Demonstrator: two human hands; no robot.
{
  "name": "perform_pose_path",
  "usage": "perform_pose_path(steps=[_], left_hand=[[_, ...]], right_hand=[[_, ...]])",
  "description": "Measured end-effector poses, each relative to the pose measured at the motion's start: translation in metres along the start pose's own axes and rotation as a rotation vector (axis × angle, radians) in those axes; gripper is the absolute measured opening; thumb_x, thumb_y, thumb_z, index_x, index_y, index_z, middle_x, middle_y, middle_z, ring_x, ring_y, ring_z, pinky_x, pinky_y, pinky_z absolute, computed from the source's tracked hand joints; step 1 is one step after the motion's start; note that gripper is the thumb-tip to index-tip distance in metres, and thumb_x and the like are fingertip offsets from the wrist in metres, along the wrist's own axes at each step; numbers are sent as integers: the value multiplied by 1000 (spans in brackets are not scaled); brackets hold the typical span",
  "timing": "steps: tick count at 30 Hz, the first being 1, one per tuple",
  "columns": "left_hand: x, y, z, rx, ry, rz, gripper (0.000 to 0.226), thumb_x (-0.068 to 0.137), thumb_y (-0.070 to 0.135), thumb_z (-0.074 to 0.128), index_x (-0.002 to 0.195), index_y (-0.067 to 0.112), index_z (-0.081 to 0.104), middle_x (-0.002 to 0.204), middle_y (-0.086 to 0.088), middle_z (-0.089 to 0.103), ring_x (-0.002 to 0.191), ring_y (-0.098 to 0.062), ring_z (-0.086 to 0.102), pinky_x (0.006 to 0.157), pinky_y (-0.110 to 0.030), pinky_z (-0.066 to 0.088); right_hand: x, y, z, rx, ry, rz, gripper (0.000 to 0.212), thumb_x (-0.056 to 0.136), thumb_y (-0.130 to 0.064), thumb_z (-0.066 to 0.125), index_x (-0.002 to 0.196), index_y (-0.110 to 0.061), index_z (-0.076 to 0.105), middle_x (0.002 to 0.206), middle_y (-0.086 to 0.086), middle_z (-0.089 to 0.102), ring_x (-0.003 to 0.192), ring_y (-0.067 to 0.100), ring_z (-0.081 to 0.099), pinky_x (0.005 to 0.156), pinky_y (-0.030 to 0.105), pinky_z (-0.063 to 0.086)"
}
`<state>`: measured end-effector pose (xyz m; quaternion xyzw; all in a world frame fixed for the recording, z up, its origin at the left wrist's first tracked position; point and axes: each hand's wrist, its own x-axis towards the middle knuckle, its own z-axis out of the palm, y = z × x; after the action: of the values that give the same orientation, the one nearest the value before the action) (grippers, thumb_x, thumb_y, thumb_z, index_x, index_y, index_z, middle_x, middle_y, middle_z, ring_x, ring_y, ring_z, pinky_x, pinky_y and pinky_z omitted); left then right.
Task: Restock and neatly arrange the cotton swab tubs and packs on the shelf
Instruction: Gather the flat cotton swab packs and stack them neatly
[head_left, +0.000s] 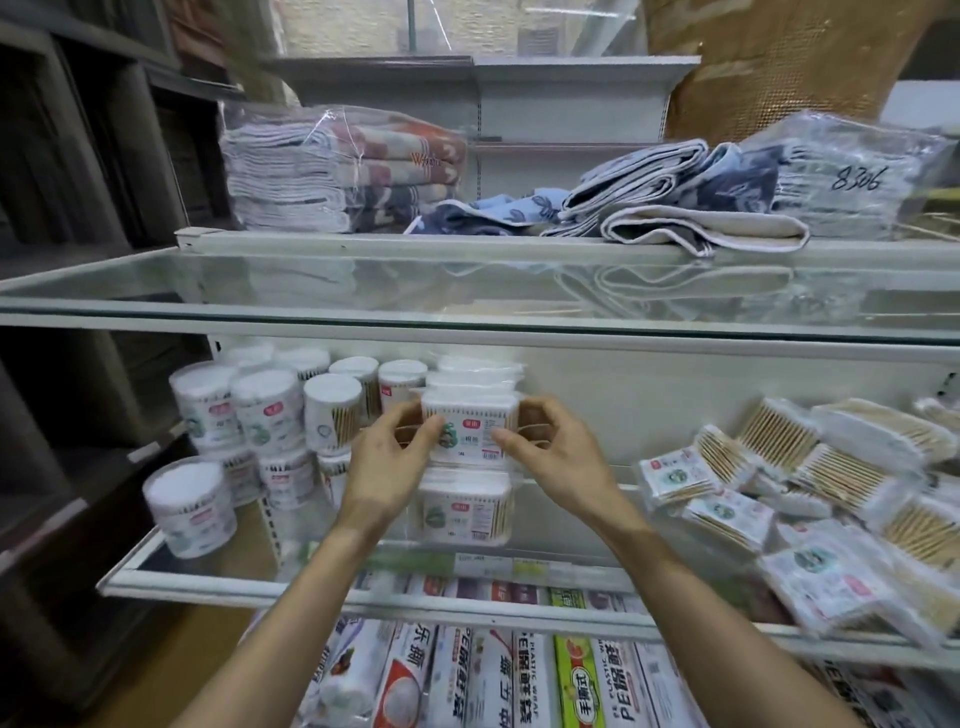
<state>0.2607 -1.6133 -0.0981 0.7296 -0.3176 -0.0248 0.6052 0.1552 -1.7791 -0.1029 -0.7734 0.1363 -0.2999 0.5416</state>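
Two bare forearms reach up from the 6 o'clock edge toward a glass-fronted shop shelf (363, 597). Between them, a clear rectangular plastic tub of wooden-stemmed cotton swabs (470, 431) is pinched at centre frame: the left hand (387, 462) grips its left side with fingers curled around the front, and the right hand (550, 452) clamps its right side, fingertips pressed on the label. That tub sits atop a matching rectangular swab tub (465, 512) standing on the shelf, with more of the same stacked behind it.

At 9 o'clock of the held tub stands a cluster of round clear swab tubs with white tops (265, 415), two tiers high; one round tub (189, 506) stands apart toward 8 o'clock, near the shelf's front rail. At 3 to 4 o'clock, flat clear bags of swabs (810, 499) lie heaped in disorder.

Below, at 6 o'clock, boxed rolls of plastic wrap (587, 686) fill the lower tier. Above, at 12 o'clock, folded patterned towels (649, 202) and a plastic-wrapped towel bundle (332, 166) rest on the upper shelf.
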Motion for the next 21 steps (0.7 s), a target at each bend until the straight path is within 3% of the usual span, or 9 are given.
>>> perform_pose_path(steps=[4, 6, 8, 11, 14, 17, 19, 21], left_hand=[[-6, 4, 1, 20, 34, 40, 48, 95, 37, 62, 139, 21, 49, 131, 2, 58, 115, -11, 57, 104, -37, 49], [-10, 9, 1, 48, 123, 143, 55, 97, 38, 60, 145, 20, 41, 140, 1, 47, 125, -13, 50, 109, -38, 44], [-14, 16, 1, 107, 228, 299, 50, 97, 34, 58, 143, 18, 44, 138, 0, 46, 128, -16, 48, 110, -42, 44], [-22, 33, 9, 39, 290, 468, 30, 97, 19, 57, 128, 16, 55, 126, -2, 52, 117, -17, 54, 102, -40, 48], [-35, 44, 30, -136, 167, 533, 18, 97, 14, 56, 114, 19, 60, 111, -4, 61, 102, -19, 61, 90, -41, 53], [-44, 45, 61, -168, 5, 482, 14, 97, 21, 55, 108, 24, 63, 102, 1, 66, 97, -20, 65, 85, -40, 55], [-48, 47, 82, -123, -73, 444, 13, 97, 28, 55, 106, 35, 62, 100, 7, 68, 96, -15, 67, 83, -37, 57], [-51, 49, 100, -105, -95, 417, 21, 98, 19, 59, 101, 40, 61, 98, 9, 69, 94, -11, 67, 83, -36, 57]], right_hand=[[-3, -3, -4, -28, 1, -12, 45, 86, -34, 76, 125, -24, 56, 111, -6, 67, 101, 10, 65, 86, 30, 59], [-4, -6, -9, -26, 36, -47, 49, 85, -40, 75, 127, -25, 55, 114, -7, 64, 104, 10, 64, 87, 30, 58], [-6, -10, -15, -20, 80, -71, 47, 87, -42, 72, 127, -24, 54, 115, -7, 62, 104, 10, 63, 86, 28, 57], [-13, -14, -27, 2, 144, -92, 36, 92, -37, 67, 123, -22, 57, 110, -7, 63, 99, 6, 62, 80, 18, 53], [-22, -6, -43, -35, 195, -106, 20, 94, -32, 66, 113, -25, 64, 103, -8, 68, 95, 4, 64, 79, 17, 52], [-31, 8, -65, -39, 257, -100, 8, 94, -27, 68, 101, -29, 68, 93, -4, 72, 90, 13, 68, 82, 32, 56], [-40, 13, -83, -56, 310, -95, 11, 93, -20, 68, 96, -30, 68, 88, 0, 73, 86, 19, 69, 82, 40, 57], [-49, 15, -102, -67, 360, -94, 16, 94, -15, 67, 93, -31, 68, 85, 2, 73, 82, 19, 70, 80, 39, 58]])
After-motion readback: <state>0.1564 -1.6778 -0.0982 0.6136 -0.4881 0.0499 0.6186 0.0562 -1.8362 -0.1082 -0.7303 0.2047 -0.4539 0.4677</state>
